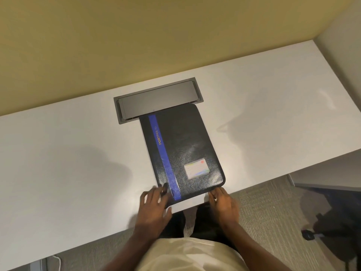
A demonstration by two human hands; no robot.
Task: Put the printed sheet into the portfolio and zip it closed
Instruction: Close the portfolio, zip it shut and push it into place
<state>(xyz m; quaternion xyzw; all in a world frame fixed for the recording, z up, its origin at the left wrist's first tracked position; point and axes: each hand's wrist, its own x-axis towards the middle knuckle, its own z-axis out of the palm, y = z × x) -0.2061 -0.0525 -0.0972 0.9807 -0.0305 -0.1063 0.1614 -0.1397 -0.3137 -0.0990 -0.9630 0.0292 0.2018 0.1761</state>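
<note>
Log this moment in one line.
portfolio: closed, on desk | left hand: on near-left corner | right hand: at near-right corner

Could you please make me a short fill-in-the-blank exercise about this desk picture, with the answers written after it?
1. The closed portfolio lies on a ____ desk.
2. The stripe running down its black cover is ____.
3. The word printed along the stripe reads ____.
4. The small card on the cover lies to the ____ of the stripe.

Missing words: white; blue; PORTFOLIO; right.
</note>
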